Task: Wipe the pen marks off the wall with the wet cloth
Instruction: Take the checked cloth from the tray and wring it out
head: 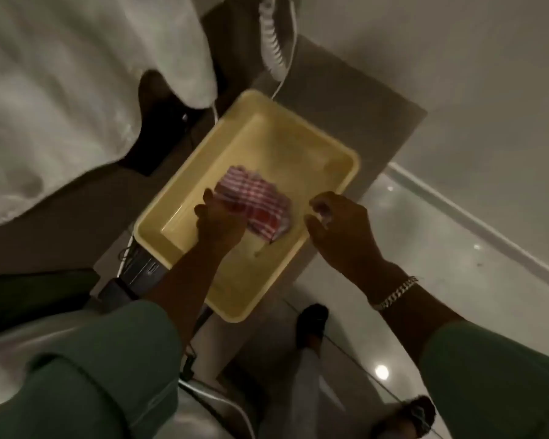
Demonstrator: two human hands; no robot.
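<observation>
Now, left hand (217, 221): gripping red-and-white checked cloth (257, 202)
Cloth: inside shallow yellow plastic tray (184, 172)
Right hand (338, 228): loosely curled, grip unclear

One cloth (254, 201), one tray (178, 198), two hands.

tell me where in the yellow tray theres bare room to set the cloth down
Bare floor lies in the yellow tray's far half, beyond the striped cloth, and its near-left corner. The middle is crowded by the cloth and left hand.
</observation>
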